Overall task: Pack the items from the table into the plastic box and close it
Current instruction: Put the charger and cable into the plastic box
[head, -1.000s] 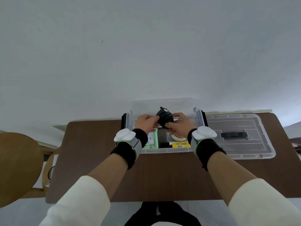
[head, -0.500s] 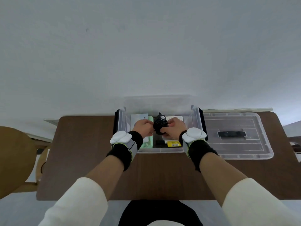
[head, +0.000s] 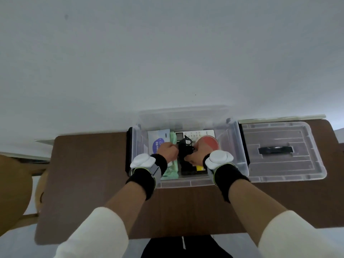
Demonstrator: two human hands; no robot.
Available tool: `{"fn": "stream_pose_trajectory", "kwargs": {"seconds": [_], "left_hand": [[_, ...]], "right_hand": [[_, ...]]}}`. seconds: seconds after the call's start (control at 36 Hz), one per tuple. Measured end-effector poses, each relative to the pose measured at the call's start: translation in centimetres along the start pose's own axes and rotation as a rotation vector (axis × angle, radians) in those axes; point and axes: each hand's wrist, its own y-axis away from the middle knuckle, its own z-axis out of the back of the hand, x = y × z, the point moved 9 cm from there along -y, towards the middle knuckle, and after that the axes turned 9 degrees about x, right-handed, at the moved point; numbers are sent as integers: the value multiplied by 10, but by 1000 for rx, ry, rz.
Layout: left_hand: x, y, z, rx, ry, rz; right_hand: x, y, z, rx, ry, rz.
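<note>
A: Inside the clear box point(head: 188, 183), what's the black bundle point(head: 184, 149)?

B: Small, dark and lumpy, with a pale tag on top. It's held over a calculator point(head: 193, 135), green pouch point(head: 172, 169) and red disc point(head: 210, 143).

A: And each grip?

B: Left hand point(head: 167, 151) and right hand point(head: 197, 153) are both curled, pinching the bundle from either side, wrists bent down into the box.

A: The lid point(head: 283, 151)?

B: Flat on the brown worktop point(head: 89, 164), just right of the box.
</note>
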Motion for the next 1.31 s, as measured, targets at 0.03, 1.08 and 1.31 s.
{"fn": "stream_pose_trajectory", "kwargs": {"seconds": [0.03, 1.08, 1.31], "left_hand": [[0, -1, 1, 1, -9, 6], [-24, -19, 7, -108, -714, -169], [-23, -24, 1, -95, -844, -177]], "right_hand": [[0, -1, -1, 15, 7, -19], [34, -8, -13, -10, 373, 59], [38, -9, -15, 9, 423, 57]]}}
